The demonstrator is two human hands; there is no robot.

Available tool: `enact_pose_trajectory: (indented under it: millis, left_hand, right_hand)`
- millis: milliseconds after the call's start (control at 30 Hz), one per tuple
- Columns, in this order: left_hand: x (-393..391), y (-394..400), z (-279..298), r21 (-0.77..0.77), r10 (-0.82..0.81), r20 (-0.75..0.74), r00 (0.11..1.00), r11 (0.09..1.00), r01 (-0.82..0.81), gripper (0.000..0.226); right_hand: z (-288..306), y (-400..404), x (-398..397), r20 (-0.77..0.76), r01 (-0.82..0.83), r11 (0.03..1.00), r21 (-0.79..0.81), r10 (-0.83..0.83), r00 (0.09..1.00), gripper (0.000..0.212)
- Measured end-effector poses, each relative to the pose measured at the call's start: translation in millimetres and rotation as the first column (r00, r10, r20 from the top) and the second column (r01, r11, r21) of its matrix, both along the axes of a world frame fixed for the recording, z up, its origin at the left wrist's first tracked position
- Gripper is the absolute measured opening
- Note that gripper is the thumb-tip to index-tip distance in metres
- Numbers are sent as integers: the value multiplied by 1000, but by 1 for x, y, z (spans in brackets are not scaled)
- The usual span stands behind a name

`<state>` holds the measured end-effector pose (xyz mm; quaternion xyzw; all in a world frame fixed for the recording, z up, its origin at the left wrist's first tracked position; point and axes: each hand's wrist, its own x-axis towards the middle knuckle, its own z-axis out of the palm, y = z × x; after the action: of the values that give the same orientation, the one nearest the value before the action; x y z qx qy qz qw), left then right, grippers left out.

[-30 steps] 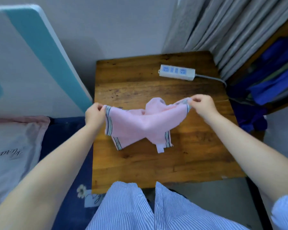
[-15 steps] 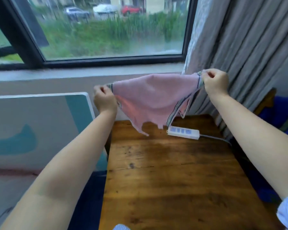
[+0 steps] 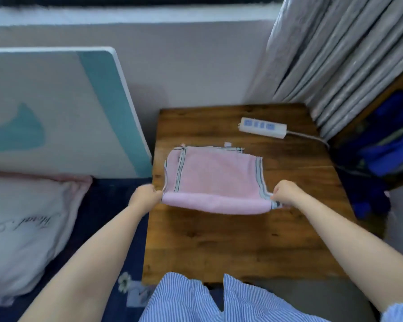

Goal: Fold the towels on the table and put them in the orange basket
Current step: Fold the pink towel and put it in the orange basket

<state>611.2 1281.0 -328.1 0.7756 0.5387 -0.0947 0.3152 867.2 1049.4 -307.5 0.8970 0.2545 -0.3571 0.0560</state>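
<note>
Wooden counter [image 3: 242, 240] carries the pink striped-edge cloth towel [image 3: 214, 173] near its far left corner, long axis left to right. Left hand [image 3: 144, 197] and right hand [image 3: 286, 192] each pinch a near-fold end; the rest lies beyond both grips.

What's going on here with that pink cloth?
A person is folding a pink towel on a small wooden table. The left hand and the right hand each pinch one end of the near edge, which is lifted slightly and rolls over, while the far part lies flat on the wood. A white power strip sits further back on the table. No orange basket is in view.
</note>
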Motion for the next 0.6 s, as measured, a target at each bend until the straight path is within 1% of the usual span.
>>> enact_pose_trajectory:
  millis: [33,100,167,233,300,333,400,467,533,600]
  left_hand:
    - [-8,-5,-8,-67,-68,-100,993,996,61,28]
    - [-23,-14,-22,-196,-193,-264,945,970,143,23]
    - [-34,-26,-31,-289,-341,-376,861,926,241,26]
    - [-39,-38,-35,-366,-470,-419,777,870,329,30]
    - [-42,-45,-38,-417,-539,-426,727,830,371,29]
    - [-44,-46,-42,-435,-546,-430,719,823,364,29]
    - [-48,-45,-53,-428,-533,-458,711,834,349,24]
    - [-48,-43,-61,-404,-477,-466,745,864,300,28]
    - [-40,-38,-66,-357,-413,-439,798,895,267,21]
    - [-25,-32,-67,-308,-347,-415,841,924,229,18]
  right_hand:
    - [-11,-8,-10,-31,-29,997,-69,27,999,32]
    - [-32,-18,-30,-143,-93,976,-195,66,987,33]
    - [-47,-28,-45,-241,-135,949,-286,66,968,26]
    - [-58,-35,-56,-282,-152,935,-321,59,957,24]
    - [-68,-41,-64,-288,-133,935,-329,35,957,23]
    - [-73,-44,-68,-280,-110,937,-333,13,960,23]
    - [-82,-51,-71,-233,11,945,-327,-92,968,17]
    - [-85,-54,-70,-158,135,948,-287,-186,970,16]
    - [-86,-51,-65,-109,160,954,-252,-192,975,11]
    - [-84,-38,-54,-78,136,964,-230,-158,984,15]
